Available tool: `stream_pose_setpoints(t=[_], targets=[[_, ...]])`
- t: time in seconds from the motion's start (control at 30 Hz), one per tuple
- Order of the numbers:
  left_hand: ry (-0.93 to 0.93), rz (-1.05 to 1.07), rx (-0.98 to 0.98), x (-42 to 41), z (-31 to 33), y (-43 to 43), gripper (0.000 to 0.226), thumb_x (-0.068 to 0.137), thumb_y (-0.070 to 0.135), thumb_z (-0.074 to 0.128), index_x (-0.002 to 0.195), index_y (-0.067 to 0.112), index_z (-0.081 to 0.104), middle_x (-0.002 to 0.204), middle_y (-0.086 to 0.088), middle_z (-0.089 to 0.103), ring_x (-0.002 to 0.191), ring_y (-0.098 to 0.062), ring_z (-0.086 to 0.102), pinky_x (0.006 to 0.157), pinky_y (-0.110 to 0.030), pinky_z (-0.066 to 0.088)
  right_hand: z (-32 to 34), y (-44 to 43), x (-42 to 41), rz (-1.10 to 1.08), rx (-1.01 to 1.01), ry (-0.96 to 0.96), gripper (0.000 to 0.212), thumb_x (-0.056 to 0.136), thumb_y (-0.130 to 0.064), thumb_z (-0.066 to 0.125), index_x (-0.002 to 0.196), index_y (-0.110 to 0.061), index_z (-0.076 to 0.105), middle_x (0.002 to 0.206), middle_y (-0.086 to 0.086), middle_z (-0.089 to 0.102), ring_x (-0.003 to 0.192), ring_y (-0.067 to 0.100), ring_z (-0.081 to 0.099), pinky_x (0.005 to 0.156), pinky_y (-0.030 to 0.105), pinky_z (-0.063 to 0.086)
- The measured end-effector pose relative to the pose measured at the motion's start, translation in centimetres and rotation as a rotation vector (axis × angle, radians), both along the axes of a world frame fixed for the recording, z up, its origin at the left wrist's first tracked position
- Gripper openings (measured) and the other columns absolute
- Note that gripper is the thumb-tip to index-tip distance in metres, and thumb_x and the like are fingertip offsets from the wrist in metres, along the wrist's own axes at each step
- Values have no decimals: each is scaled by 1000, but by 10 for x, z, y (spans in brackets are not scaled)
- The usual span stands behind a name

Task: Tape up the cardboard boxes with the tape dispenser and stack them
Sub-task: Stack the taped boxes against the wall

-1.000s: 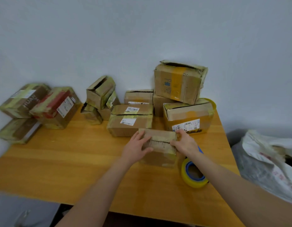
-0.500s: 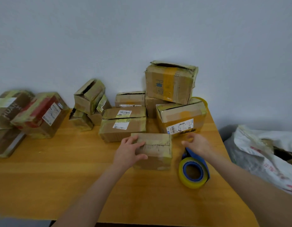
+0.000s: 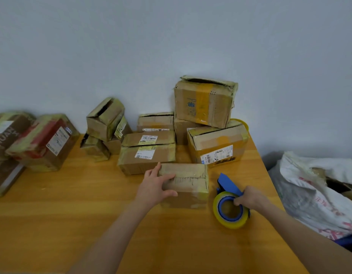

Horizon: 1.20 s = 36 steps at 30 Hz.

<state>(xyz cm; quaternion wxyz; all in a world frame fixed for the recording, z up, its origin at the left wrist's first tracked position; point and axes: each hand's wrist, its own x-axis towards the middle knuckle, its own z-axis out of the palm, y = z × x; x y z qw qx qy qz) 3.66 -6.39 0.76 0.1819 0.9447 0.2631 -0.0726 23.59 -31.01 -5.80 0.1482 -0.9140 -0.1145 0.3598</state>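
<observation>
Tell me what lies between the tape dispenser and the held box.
Nothing visible: only bare table separates the tape dispenser in the right hand from the box, whose left end the left hand grips.

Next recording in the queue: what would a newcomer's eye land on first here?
The two hands draw the eye first: the left hand grips a small taped box in the near middle, and the right hand holds a blue tape dispenser, loaded with yellow tape, just right of it. Behind them, worn cardboard boxes are piled against the grey wall on a wooden table.
</observation>
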Motion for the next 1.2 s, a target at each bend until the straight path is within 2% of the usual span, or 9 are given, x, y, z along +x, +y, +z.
stream_pose_setpoints(t=[0.17,0.37,0.53,0.63,0.73,0.83,0.9,1.03,1.2], targets=[[9,-6,-17,-1,8,1,69,75,52,72,138,43,45,159,1,14,139,-25,17,113,-43,30,8,3,-6,-190,233,302,27,69,-11,71,75,-8,46,67,8,45,57,23,43,59,34,34],[31,-9,12,1,10,-1,69,76,52,72,139,42,44,159,0,15,138,-24,19,113,-41,31,91,5,22,-140,492,201,43,71,-13,84,104,-11,57,100,12,66,85,29,64,68,34,50],[-13,-8,-7,-1,8,-4,67,76,51,72,137,42,48,157,2,18,137,-24,20,112,-41,31,172,44,8,173,608,172,43,74,-12,82,108,-21,57,105,4,64,91,21,66,75,29,52],[-151,90,-269,-4,6,5,51,80,43,73,128,37,59,150,7,29,136,-18,27,109,-38,34,178,76,-17,370,538,84,54,68,-14,80,115,-20,54,108,3,60,96,20,64,75,29,52],[-489,365,-549,-9,12,17,29,91,37,61,117,24,67,127,6,58,118,-14,53,92,-28,47,164,92,-28,435,518,49,58,63,-17,79,115,-16,52,108,6,58,96,21,62,84,39,53],[-604,631,-881,-9,25,20,40,93,46,55,111,13,68,103,-2,71,97,-18,66,71,-26,53,156,92,-26,434,520,65,56,69,-12,79,117,-16,51,106,4,56,93,17,61,78,30,51],[-522,654,-1068,-5,32,18,51,91,56,50,113,13,65,104,-2,71,96,-20,67,74,-31,55,155,92,-26,445,524,87,55,72,-8,79,118,-16,50,106,4,55,92,16,60,73,26,50],[-432,641,-1193,15,44,4,52,91,60,46,109,16,66,98,3,71,93,-18,65,78,-32,51,153,93,-27,474,536,84,61,57,-24,73,114,-19,50,104,2,55,90,15,61,69,21,47],[-494,723,-1140,29,44,0,22,94,21,59,111,7,65,83,0,67,74,-11,58,61,-23,45,150,93,-24,482,547,91,59,63,-18,78,114,-21,48,104,0,54,89,12,60,68,19,48]])
